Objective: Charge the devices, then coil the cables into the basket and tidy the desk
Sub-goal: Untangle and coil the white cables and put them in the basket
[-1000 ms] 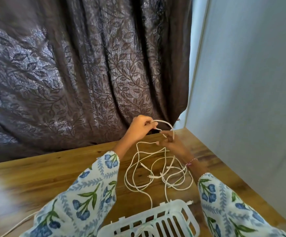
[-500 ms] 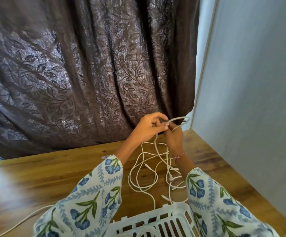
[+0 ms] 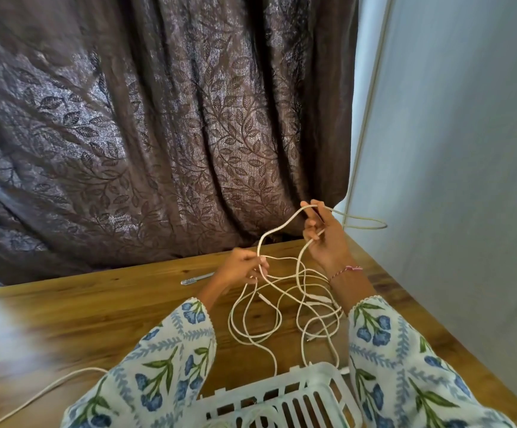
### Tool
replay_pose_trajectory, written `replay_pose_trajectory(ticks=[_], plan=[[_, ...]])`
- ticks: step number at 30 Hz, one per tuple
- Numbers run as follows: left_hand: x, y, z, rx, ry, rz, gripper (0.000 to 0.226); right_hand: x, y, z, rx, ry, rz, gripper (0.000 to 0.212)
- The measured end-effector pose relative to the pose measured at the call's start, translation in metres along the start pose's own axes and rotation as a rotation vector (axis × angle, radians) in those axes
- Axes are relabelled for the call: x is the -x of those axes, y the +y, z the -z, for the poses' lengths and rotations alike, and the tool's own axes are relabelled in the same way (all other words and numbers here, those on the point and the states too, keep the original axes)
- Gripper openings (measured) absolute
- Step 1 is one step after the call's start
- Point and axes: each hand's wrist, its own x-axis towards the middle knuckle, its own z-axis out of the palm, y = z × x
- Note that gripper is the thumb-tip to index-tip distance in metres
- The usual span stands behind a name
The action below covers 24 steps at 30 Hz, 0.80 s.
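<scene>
hands now drawn apart, a stretch of white cable [image 3: 277, 231] pulled taut-ish between them.
right hand [image 3: 325, 239] is raised, fingers curled round a loop; left hand [image 3: 241, 268] is pinched shut on the cable lower down. loose tangled strands are spread on the wooden desk [image 3: 96, 307], just beyond the white basket [image 3: 319, 378].

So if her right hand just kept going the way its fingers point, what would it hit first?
Probably the dark leaf-patterned curtain. The right hand, closed on the white cable, points up and away over the wooden desk, with nothing visible between. Depth is hard to judge, so the grey wall is possible.
</scene>
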Motion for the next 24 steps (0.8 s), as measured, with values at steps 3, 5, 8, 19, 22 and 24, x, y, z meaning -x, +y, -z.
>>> replay_pose_trajectory(ticks=[3, 5, 8, 19, 22, 24], plan=[[-0.009, 0.021, 0.014, -0.013, 0.216, -0.152, 0.018, 0.002, 0.008, 0.01, 0.162, 0.073, -0.106, 0.01], [-0.013, 0.043, 0.019, -0.051, 0.277, -0.27, 0.019, 0.007, 0.025, 0.012, 0.268, 0.05, -0.249, 0.022], [-0.019, 0.069, 0.013, -0.095, 0.182, -0.347, 0.017, 0.017, 0.053, 0.005, 0.439, -0.049, -0.376, 0.024], [-0.006, 0.001, 0.028, -0.177, -0.036, -0.237, 0.018, 0.005, 0.037, -0.001, 0.161, -0.052, -0.202, 0.024], [0.004, -0.028, 0.038, -0.117, -0.037, -0.118, 0.026, 0.002, 0.035, 0.009, 0.077, -0.033, -0.214, 0.023], [0.011, -0.034, 0.039, 0.127, 0.029, -0.062, 0.028, 0.003, 0.037, 0.016, 0.123, 0.01, -0.256, 0.023]])
